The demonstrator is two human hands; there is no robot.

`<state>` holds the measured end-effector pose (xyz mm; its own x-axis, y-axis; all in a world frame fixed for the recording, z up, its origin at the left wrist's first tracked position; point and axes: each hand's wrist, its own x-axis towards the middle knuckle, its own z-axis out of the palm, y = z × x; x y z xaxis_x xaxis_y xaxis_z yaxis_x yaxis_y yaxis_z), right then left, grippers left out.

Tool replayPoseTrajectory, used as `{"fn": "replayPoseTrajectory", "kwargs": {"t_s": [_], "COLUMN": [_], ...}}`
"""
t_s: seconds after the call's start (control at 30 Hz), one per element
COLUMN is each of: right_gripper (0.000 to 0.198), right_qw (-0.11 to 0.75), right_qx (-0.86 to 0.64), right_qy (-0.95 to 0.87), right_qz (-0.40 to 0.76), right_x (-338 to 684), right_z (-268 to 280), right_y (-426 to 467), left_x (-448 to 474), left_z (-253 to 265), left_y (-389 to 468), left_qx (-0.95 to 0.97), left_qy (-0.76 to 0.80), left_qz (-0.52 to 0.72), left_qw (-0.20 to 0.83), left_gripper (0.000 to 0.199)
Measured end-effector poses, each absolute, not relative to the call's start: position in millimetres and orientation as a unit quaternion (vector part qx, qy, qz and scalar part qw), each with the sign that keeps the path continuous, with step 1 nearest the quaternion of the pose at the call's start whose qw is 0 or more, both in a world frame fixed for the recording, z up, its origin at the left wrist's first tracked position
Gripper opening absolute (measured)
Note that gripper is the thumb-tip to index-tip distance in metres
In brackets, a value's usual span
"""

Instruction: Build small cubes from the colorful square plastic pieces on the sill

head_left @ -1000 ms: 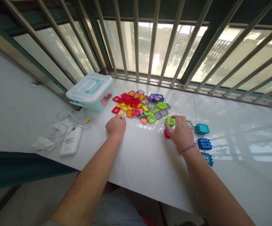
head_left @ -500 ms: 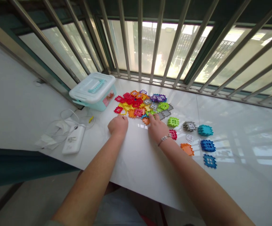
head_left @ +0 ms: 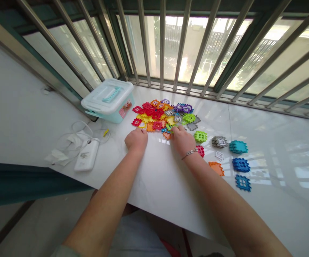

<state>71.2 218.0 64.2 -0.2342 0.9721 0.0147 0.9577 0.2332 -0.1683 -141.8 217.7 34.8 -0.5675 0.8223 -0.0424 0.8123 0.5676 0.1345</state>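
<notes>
My left hand (head_left: 136,139) rests closed on the white table, just in front of a mixed pile of notched plastic building tiles. Red tiles (head_left: 157,114) and yellow ones (head_left: 144,119) lie heaped there, with purple tiles (head_left: 183,107) and grey tiles (head_left: 192,126) at the right. At the pile's front edge, my right hand (head_left: 183,140) has its fingers pinched on a light green tile (head_left: 171,127), partly hidden by them. An orange tile (head_left: 166,135) lies close to those fingertips. A bracelet (head_left: 191,152) circles my right wrist.
Sorted stacks stand at the right: green (head_left: 200,136), grey (head_left: 219,141), teal (head_left: 238,146), blue (head_left: 241,165). A lidded box (head_left: 109,101) sits back left. A white power bank (head_left: 87,155) and cables lie at the left. Metal bars (head_left: 181,46) line the window behind.
My right hand's fingers have drawn together from a looser spread, closing on the green tile. My left hand stays in place. The whole view has shifted slightly.
</notes>
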Motion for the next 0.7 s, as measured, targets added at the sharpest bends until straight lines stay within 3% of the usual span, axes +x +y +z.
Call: {"fn": "replayPoseTrajectory", "kwargs": {"t_s": [0.13, 0.27, 0.4, 0.7], "right_gripper": [0.026, 0.027, 0.026, 0.014], "right_qw": [0.217, 0.37, 0.347, 0.293], "right_qx": [-0.602, -0.579, -0.57, -0.52], "right_qy": [-0.762, -0.688, -0.667, -0.722], "right_qz": [0.1, 0.234, 0.333, 0.351], "right_x": [82.4, 96.1, 102.9, 101.6], "right_z": [77.5, 84.3, 65.8, 37.1], "right_y": [205.9, 165.6, 114.6, 97.2], "left_x": [-141.0, -140.4, -140.3, -141.1], "left_z": [35.9, 36.1, 36.6, 34.3], "left_y": [217.1, 216.8, 216.6, 216.8], "left_qx": [0.459, 0.463, 0.464, 0.469], "left_qy": [0.886, 0.883, 0.883, 0.882], "left_qz": [0.05, 0.053, 0.049, 0.044], "left_qw": [0.053, 0.049, 0.049, 0.034], "left_gripper": [0.05, 0.05, 0.05, 0.051]}}
